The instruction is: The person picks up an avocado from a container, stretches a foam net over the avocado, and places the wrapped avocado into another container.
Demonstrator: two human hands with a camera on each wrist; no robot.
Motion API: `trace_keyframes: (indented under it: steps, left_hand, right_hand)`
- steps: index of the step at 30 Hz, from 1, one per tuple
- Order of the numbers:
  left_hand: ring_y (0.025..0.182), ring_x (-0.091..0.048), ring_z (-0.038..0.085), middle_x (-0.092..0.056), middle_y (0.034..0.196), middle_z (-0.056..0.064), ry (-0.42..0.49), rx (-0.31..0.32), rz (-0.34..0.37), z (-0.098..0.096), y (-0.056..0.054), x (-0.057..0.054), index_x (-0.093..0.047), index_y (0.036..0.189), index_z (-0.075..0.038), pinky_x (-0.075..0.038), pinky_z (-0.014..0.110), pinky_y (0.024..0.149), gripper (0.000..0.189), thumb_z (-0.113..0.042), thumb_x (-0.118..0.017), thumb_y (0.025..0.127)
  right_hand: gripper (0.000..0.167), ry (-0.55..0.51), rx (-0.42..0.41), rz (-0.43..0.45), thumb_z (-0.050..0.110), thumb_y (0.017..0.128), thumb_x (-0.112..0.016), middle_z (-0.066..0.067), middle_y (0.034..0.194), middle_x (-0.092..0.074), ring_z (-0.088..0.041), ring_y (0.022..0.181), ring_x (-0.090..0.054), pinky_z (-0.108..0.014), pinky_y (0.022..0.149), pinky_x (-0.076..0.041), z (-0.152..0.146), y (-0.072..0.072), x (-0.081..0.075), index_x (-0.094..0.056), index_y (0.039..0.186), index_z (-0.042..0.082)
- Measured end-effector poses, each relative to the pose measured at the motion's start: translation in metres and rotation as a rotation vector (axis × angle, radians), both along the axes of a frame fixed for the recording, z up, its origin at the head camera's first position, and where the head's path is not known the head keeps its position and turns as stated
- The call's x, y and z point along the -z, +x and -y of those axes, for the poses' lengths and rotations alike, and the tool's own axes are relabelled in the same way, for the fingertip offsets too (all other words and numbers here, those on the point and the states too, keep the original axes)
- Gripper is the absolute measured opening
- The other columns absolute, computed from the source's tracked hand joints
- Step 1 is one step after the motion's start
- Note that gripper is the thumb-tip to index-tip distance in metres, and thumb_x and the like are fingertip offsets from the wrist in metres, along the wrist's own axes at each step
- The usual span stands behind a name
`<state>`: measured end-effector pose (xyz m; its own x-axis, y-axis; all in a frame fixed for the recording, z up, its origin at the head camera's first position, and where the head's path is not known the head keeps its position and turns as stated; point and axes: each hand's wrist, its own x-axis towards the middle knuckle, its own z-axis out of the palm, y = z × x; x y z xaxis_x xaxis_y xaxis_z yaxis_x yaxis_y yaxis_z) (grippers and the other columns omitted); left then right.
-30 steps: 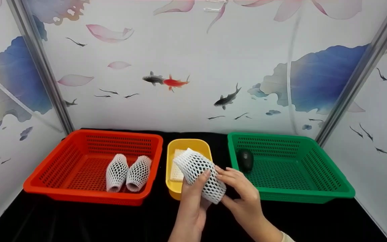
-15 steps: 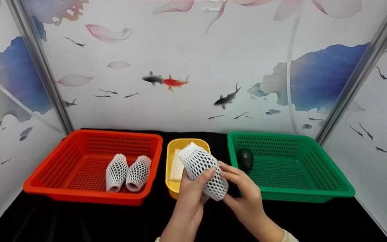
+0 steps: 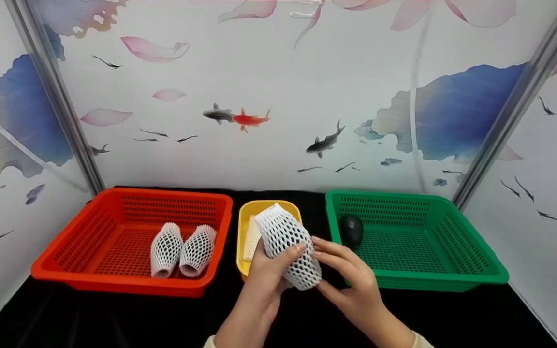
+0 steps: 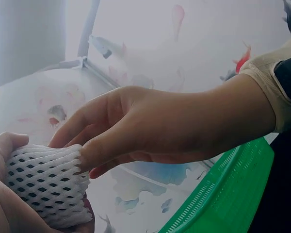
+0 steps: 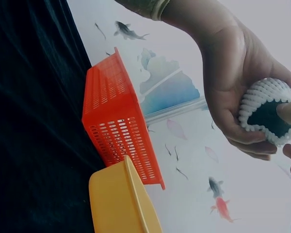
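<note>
My left hand (image 3: 264, 275) grips a white foam net sleeve (image 3: 288, 241), its thumb lying across the mesh. The sleeve is tilted, with its narrow end up over the yellow basket. Inside the sleeve, a dark oval fruit (image 5: 267, 119) shows through its end opening in the right wrist view. My right hand (image 3: 351, 280) is at the lower right end, fingertips on the sleeve's side and thumb at the rim; in the right wrist view that thumb touches the opening. Two sleeved pieces, one (image 3: 167, 249) beside the other (image 3: 198, 250), lie in the red basket (image 3: 90, 270).
A dark oval fruit (image 3: 352, 230) lies at the left of the green basket (image 3: 433, 278). The yellow basket (image 3: 259, 205) stands between the two larger ones, with flat white foam sleeves (image 3: 252, 239) inside. Black cloth (image 3: 138, 319) covers the table; printed panels rise behind.
The left hand and the sleeve have shifted slightly, and the sleeve now stands a little steeper. The right hand stays at the sleeve's lower end, its fingers slightly moved. The baskets have not changed.
</note>
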<state>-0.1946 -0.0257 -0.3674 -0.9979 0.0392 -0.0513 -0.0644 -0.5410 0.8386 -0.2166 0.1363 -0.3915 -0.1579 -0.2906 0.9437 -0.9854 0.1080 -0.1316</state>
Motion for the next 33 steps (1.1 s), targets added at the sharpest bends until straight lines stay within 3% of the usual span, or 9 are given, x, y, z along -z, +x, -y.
trace_keyframes:
  steps: [7,14,17,23,33]
  left_hand:
    - [0.105,-0.057,0.027,-0.048,0.129,0.019,-0.053,-0.013,0.008,0.013,0.004,0.005,-0.020,0.146,-0.009,-0.048,0.042,0.088,0.083,-0.016,-0.071,0.081]
    - [0.103,-0.060,0.027,-0.054,0.125,0.018,-0.122,-0.049,-0.010,0.028,0.007,0.007,-0.019,0.147,-0.007,-0.048,0.043,0.088,0.086,-0.014,-0.073,0.081]
    - [0.102,-0.060,0.026,-0.055,0.123,0.018,-0.144,-0.057,-0.004,0.036,0.007,0.007,-0.020,0.147,-0.007,-0.049,0.042,0.087,0.085,-0.013,-0.074,0.080]
    - [0.100,-0.061,0.025,-0.054,0.122,0.018,-0.161,-0.092,-0.017,0.054,0.008,0.007,-0.023,0.146,-0.007,-0.049,0.042,0.087,0.084,-0.010,-0.074,0.080]
    - [0.106,-0.057,0.029,-0.049,0.127,0.022,-0.247,-0.160,0.037,0.083,0.011,0.011,-0.020,0.148,-0.006,-0.048,0.043,0.090,0.086,-0.010,-0.074,0.081]
  right_hand:
    - [0.029,0.035,0.051,-0.038,0.011,0.086,-0.075,-0.024,0.108,-0.065,-0.031,0.097,-0.064,-0.026,0.091,-0.048,-0.002,-0.001,0.004,-0.066,0.106,-0.008]
    - [0.027,0.044,0.067,-0.042,0.013,0.088,-0.074,-0.020,0.106,-0.066,-0.030,0.095,-0.063,-0.026,0.089,-0.047,-0.009,-0.007,0.007,-0.067,0.107,-0.005]
    - [0.027,0.047,0.084,-0.017,0.014,0.089,-0.072,-0.020,0.106,-0.066,-0.030,0.096,-0.063,-0.025,0.091,-0.047,-0.013,-0.008,0.008,-0.067,0.108,-0.004]
    - [0.039,0.063,0.149,0.069,-0.004,0.075,-0.078,-0.019,0.108,-0.067,-0.029,0.099,-0.063,-0.023,0.093,-0.046,-0.023,-0.010,0.014,-0.067,0.112,-0.002]
    - [0.052,0.080,0.236,0.151,-0.013,0.064,-0.080,-0.014,0.108,-0.067,-0.024,0.096,-0.064,-0.019,0.082,-0.050,-0.037,-0.024,0.037,-0.067,0.113,0.002]
